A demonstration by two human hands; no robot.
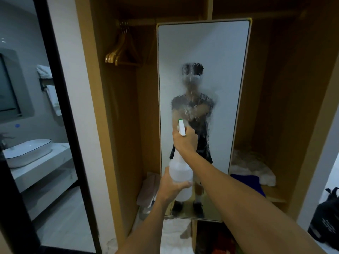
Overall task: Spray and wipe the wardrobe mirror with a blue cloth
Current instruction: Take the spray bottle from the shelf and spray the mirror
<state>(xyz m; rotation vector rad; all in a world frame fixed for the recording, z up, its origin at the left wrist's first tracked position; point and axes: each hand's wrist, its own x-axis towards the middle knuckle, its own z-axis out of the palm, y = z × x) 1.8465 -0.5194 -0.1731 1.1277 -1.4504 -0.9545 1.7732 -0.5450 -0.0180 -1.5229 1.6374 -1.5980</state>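
While each hand grips the spray bottle (180, 178), droplets streak the mirror (203, 52), blurring its middle.

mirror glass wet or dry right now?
Wet in the middle: the mirror shows droplets and runs of spray across its central part, where the spray bottle points. The top part looks dry.

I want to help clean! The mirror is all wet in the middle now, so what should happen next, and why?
Probably put the spray bottle down and pick up the blue cloth from the shelf on the right. The mirror already has spray running down its middle, and both hands, left and right, are busy holding the bottle.
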